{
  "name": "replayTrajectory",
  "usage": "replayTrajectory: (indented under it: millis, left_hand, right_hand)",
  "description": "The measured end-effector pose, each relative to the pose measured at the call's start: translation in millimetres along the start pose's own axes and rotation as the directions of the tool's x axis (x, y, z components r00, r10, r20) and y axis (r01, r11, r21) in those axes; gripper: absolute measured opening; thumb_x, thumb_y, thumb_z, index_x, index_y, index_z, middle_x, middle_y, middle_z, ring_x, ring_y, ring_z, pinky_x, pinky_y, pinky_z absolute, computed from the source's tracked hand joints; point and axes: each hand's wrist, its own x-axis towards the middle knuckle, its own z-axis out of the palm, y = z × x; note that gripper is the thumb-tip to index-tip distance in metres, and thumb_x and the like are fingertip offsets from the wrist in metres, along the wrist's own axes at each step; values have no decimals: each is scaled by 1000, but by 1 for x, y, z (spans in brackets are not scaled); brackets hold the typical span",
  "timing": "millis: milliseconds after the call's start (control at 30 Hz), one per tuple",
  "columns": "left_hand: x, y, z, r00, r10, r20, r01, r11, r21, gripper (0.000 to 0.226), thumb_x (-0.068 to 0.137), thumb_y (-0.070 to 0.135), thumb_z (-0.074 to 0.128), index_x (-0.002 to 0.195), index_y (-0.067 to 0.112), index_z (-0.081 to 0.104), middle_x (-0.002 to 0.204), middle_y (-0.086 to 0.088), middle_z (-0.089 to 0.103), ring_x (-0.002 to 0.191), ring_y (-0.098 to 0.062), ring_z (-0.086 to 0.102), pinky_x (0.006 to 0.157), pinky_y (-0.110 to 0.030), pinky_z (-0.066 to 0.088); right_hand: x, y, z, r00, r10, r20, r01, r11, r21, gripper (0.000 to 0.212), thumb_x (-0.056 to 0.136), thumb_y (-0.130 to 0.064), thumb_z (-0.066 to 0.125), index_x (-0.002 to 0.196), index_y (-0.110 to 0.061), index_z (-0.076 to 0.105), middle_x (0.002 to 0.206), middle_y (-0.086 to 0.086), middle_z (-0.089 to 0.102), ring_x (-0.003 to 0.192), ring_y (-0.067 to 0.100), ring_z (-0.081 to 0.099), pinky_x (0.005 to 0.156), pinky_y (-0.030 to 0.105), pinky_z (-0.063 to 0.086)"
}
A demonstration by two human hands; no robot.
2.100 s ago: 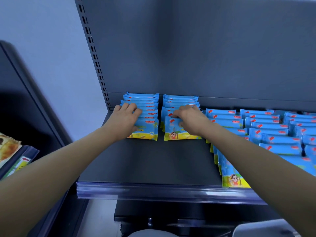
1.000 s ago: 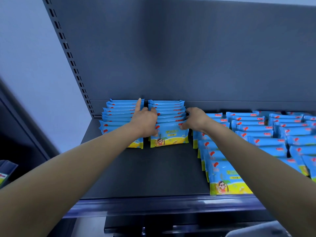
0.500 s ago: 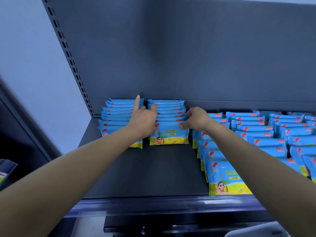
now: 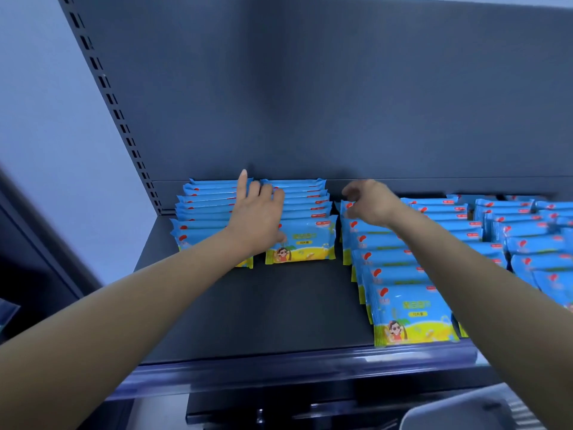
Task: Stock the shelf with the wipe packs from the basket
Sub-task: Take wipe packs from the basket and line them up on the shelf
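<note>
Blue and yellow wipe packs stand in rows on the dark shelf (image 4: 248,311). The far-left row (image 4: 204,209) and the second row (image 4: 305,218) sit at the back left. My left hand (image 4: 255,217) lies flat across the gap between these two rows, its fingers straight and touching the pack tops. My right hand (image 4: 370,203) hovers with loosely curled fingers just above the third row (image 4: 400,274), to the right of the second row, and holds nothing. The third row runs forward to the shelf's front edge.
More rows of packs (image 4: 527,240) fill the shelf's right side. A perforated upright (image 4: 114,113) bounds the shelf on the left, the back panel (image 4: 341,88) behind. A pale basket rim (image 4: 459,411) shows at the bottom right, below the shelf's front rail (image 4: 279,373).
My right hand has lifted off the right side of the second row and moved slightly right, its fingers loosened. My left hand stays across the two left rows.
</note>
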Motion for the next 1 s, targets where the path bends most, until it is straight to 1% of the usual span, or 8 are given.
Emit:
replayTrajectory:
  millis: [67,133,200,267,400,500,800,1000]
  left_hand:
    - [1,16,-7,994,61,-95,-70,993,-92,72,76,52,63,130,10,40,121,-5,47,123,-27,36,113,-46,-11]
    - [3,39,-14,976,126,-180,-177,934,-309,61,79,45,63,127,13,45,121,-2,46,122,-24,37,114,-33,-1]
    - [4,66,-19,972,185,-147,-235,796,-558,59,78,42,68,126,14,47,124,-2,44,120,-21,37,105,-26,18]
    - [3,92,-18,960,274,-62,-244,706,-665,71,73,47,72,128,13,45,127,-2,42,119,-19,37,102,-28,27]
    - [3,132,-5,911,394,123,-249,763,-597,106,62,65,71,141,9,26,143,-4,26,130,-23,23,109,-32,20]
    - [3,148,3,890,408,202,-262,822,-506,118,58,72,67,144,9,17,150,-5,16,137,-26,13,114,-37,16]
    - [16,159,1,872,353,339,-194,885,-423,111,58,72,66,139,8,26,134,-7,28,123,-27,23,106,-41,27]
    - [20,159,0,914,304,271,-187,905,-382,103,60,70,66,135,9,30,125,-3,29,115,-25,24,104,-39,23]
  right_hand:
    - [2,17,-14,1000,-21,13,21,998,-58,48,81,-10,69,127,-8,54,127,10,59,116,24,55,97,32,45]
    - [6,32,-24,996,-12,92,23,993,-112,52,83,-12,69,132,-9,51,135,8,54,122,23,51,99,30,42]
    - [10,43,-30,982,3,188,27,988,-154,60,83,-15,70,137,-12,45,141,5,47,128,22,46,103,29,37]
    - [17,50,-34,964,25,264,26,982,-187,71,79,-21,73,141,-18,39,144,2,43,127,22,45,106,31,36]
    - [29,59,-34,913,87,400,30,960,-277,94,72,-35,79,147,-27,23,151,-1,32,135,24,36,112,39,30]
    - [38,66,-28,891,110,441,44,945,-324,100,72,-37,78,149,-28,15,154,-1,25,140,25,28,114,41,27]
    - [71,68,-19,798,168,579,120,897,-425,110,64,-47,81,149,-23,15,154,1,28,140,28,27,114,45,25]
    - [83,65,-18,684,224,694,80,923,-377,89,64,-39,82,139,-21,38,138,1,50,129,29,45,107,46,35]
